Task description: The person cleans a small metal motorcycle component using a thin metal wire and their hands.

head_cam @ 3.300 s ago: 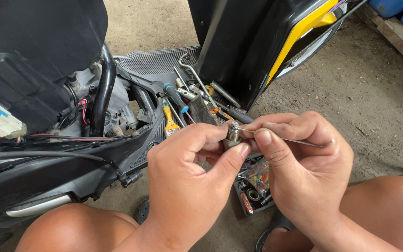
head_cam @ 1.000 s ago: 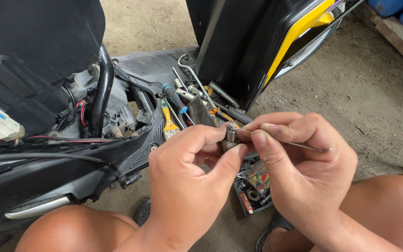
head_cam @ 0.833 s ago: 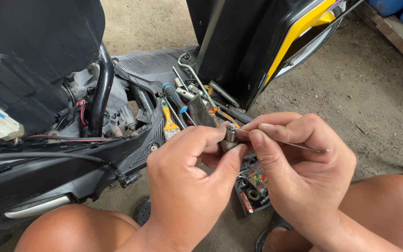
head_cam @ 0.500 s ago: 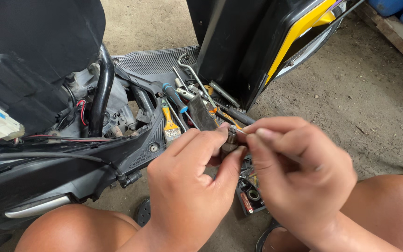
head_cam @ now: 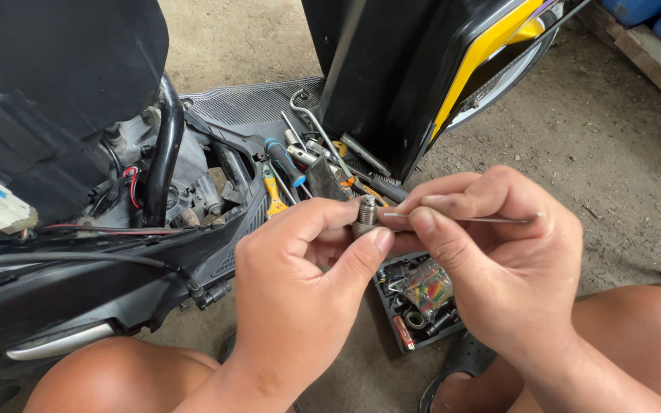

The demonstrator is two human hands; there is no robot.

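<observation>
While the left hand (head_cam: 292, 306) pinched a small threaded metal fitting (head_cam: 364, 216) between thumb and forefinger, the right hand (head_cam: 499, 268) gripped a thin wire (head_cam: 468, 219), its tip at the fitting above the scooter's footboard (head_cam: 246, 103); probing seemed underway, calling for steady aim.

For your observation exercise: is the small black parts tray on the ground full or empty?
Partly full. The small black parts tray holds coloured bits, a ring and small metal pieces; the right hand hides its far side.
</observation>
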